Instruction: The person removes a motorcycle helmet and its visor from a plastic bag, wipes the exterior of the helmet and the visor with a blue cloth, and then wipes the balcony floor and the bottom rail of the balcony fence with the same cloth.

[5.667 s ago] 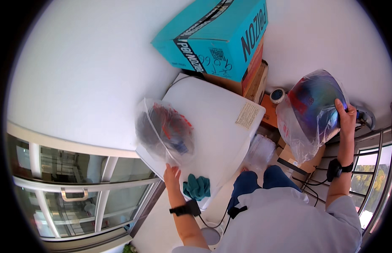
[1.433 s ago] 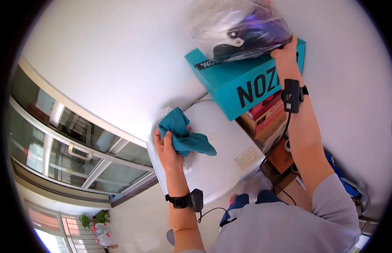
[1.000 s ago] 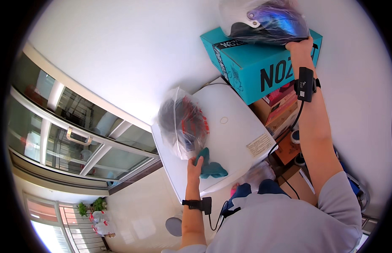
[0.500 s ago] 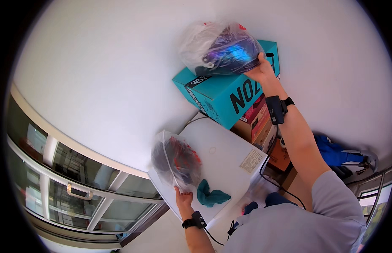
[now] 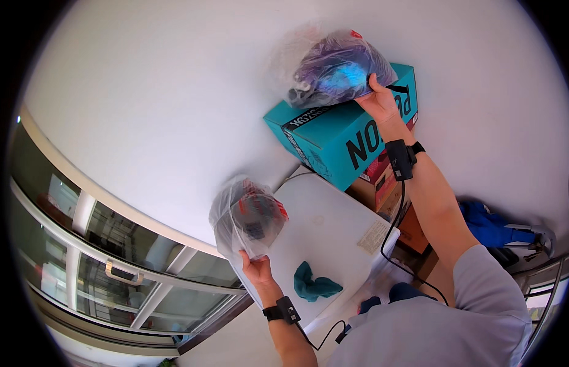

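Note:
My right hand [image 5: 378, 104] is closed on the lower right side of a helmet [image 5: 342, 72] with a shiny blue-purple visor, wrapped in a clear plastic bag. That helmet is at the top of a teal box [image 5: 324, 144]; whether it rests there is unclear. Lower left, my left hand [image 5: 257, 270] grips the near end of another plastic bag around a dark helmet [image 5: 250, 211] with red markings. This one is over the far left part of a white cabinet-like top [image 5: 318, 223]. A crumpled teal cloth [image 5: 315, 284] lies on that top, right of my left hand.
Several cartons [image 5: 382, 189] are stacked beneath the teal box. A glazed sliding door [image 5: 125, 269] with a handle takes up the lower left. Blue fabric [image 5: 483, 223] hangs near a metal fitting at the right. A black cable [image 5: 387, 248] runs from my right wrist.
My left hand has moved the bagged dark helmet up and to the left, turning it slightly. In my right hand, the visored helmet has tilted a little. The view has shifted slightly.

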Demonstrator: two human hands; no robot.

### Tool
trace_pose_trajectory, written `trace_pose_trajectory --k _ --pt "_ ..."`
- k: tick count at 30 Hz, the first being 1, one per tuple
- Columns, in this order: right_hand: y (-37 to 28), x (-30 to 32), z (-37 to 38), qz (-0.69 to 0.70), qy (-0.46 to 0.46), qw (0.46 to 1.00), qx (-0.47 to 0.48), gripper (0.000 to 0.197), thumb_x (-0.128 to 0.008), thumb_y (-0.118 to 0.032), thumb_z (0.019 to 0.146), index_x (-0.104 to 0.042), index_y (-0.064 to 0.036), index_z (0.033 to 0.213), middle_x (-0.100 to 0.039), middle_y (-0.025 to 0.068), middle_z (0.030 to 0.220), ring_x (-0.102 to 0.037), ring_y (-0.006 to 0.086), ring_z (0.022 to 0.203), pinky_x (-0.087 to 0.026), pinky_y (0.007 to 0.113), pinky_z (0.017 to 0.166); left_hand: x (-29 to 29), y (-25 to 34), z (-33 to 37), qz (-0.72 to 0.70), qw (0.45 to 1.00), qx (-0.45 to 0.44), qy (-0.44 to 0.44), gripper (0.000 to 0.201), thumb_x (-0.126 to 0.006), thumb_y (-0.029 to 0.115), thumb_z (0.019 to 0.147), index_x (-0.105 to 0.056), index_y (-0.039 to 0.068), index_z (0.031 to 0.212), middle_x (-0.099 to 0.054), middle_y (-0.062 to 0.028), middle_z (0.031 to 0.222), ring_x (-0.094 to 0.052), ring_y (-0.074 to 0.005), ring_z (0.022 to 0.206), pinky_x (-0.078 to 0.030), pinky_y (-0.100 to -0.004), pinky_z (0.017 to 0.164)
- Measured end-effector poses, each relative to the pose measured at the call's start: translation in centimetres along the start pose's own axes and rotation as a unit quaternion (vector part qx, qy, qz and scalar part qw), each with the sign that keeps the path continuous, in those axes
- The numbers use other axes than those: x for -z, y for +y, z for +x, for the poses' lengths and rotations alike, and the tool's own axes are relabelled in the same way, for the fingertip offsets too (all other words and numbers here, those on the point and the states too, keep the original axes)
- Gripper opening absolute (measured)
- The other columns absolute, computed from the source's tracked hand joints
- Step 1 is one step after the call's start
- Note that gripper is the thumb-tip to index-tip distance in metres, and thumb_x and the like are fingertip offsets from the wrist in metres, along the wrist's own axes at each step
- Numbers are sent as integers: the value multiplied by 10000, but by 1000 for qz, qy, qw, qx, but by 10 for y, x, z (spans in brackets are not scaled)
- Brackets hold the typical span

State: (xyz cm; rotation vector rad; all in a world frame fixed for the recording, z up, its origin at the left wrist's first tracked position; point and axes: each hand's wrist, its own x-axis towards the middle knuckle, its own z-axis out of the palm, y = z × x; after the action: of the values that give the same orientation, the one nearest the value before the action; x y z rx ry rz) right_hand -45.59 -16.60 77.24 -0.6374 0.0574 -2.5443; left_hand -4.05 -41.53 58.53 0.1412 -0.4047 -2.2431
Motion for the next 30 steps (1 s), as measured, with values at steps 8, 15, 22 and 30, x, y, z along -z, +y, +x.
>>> trace_pose_trajectory --k 8,15,22,30 --pt "-26 -52 22 21 51 996 70 366 -523 -165 914 -449 -11 1239 -472 112 1301 -430 277 1212 -295 457 1061 -168 -25 -1 -19 995 -43 -89 494 -657 159 822 -463 58 1265 -513 -81 1284 -476 -255 1183 -376 -455 1005" --pt "-63 -90 34 68 -9 993 93 381 -507 -171 921 -429 -17 1261 -458 106 1318 -400 283 1239 -259 470 1084 -269 -131 37 -21 991 42 -129 376 -603 150 864 -489 39 1204 -555 -90 1227 -518 -236 1139 -427 -397 967" --pt "-90 -98 40 58 -46 993 96 395 -495 -171 924 -410 -19 1278 -447 107 1328 -391 277 1251 -246 474 1099 -281 -220 102 25 980 181 -78 261 -563 172 903 -526 9 1103 -629 -92 1046 -593 -234 988 -482 -355 852" --pt "-91 -93 40 53 -88 989 107 374 -490 -146 923 -424 -16 1267 -437 114 1340 -375 279 1269 -240 466 1109 -280 -200 154 198 950 234 -53 286 -505 208 937 -502 -5 1128 -594 -114 1091 -603 -240 951 -517 -358 824"
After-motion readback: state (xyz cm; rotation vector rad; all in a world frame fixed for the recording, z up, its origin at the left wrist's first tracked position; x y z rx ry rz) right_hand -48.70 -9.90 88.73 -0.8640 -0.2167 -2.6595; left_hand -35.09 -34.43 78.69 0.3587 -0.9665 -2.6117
